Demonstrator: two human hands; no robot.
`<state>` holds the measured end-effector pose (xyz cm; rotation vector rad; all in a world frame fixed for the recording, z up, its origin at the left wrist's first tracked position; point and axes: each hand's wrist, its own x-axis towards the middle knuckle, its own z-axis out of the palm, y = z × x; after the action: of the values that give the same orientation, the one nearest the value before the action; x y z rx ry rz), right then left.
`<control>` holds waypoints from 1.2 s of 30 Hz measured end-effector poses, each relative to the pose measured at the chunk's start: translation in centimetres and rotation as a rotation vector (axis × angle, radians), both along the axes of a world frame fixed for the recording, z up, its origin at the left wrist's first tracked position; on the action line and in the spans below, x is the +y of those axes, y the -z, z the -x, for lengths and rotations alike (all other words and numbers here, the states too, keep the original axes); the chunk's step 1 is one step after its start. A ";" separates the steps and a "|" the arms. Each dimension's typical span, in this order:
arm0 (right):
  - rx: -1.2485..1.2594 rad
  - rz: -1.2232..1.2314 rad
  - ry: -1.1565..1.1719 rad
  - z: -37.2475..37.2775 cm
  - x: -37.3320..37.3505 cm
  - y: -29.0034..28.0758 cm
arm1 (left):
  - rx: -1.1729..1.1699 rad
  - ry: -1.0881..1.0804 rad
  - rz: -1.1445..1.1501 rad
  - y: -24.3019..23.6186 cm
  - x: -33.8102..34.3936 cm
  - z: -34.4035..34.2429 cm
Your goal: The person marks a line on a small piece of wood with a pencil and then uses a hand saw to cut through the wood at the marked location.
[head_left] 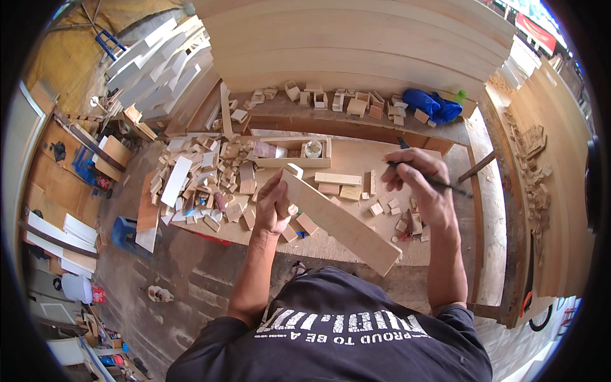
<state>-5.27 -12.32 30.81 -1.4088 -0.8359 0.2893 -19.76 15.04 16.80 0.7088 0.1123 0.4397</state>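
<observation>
A long pale wooden board slants down to the right from my left hand, whose fingers are closed on its upper end. My right hand is raised to the right of the board, fingers closed around a slim black tool that I cannot make out exactly. Behind the board, a wooden box with a small jar and other items sits on the workbench. Loose short sticks and small blocks lie between my hands.
Heaped offcuts cover the bench's left. A back shelf holds blocks and a blue cloth bundle. Stacked white boards stand back left, tall planks at right. A blue stool and a small animal are on the floor.
</observation>
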 end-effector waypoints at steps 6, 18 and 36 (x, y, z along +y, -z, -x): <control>0.233 -0.258 -0.130 2.6 5.4 5.4 | -0.076 0.106 0.106 0.1 -2.8 -0.9; 0.228 -0.269 -0.111 4.5 9.1 9.3 | -0.111 0.160 0.079 -0.8 -4.1 -0.3; 0.224 -0.149 -0.022 5.1 9.4 8.2 | -0.128 0.194 0.120 -0.1 -3.9 -0.3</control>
<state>-10.40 -2.92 22.57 -1.2039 -0.6746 0.3869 -19.46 11.17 16.92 0.5659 -0.0506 0.2885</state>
